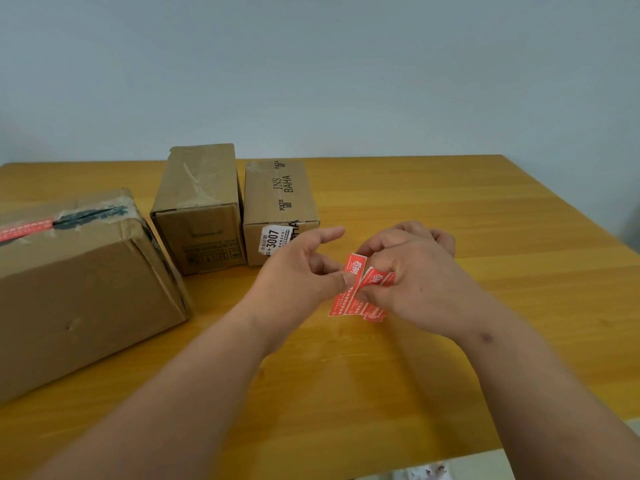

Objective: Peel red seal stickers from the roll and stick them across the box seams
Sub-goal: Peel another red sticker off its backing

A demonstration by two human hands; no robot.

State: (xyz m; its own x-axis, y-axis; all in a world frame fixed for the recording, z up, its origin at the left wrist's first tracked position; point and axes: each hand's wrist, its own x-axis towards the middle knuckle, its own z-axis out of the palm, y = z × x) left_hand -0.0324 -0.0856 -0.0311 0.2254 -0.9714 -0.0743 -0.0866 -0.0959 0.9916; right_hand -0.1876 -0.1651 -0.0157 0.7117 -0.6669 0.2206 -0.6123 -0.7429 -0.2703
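Both hands meet above the table (450, 209), right of three boxes. The left hand (304, 271) pinches a red sticker (353, 271) by thumb and finger; the right hand (412, 271) grips the sticker roll (375, 306). The big box (79, 271), near left, bears a red seal (24, 229) on top.

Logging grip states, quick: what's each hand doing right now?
Left hand: pinches one red sticker.
Right hand: grips the sticker strip.

1. Both forearms bare right up to the frame's edge, no sleeves showing.
2. Left hand (304, 271): no ring, no watch.
3. Right hand (412, 271): bare too; small dark mark near the wrist.
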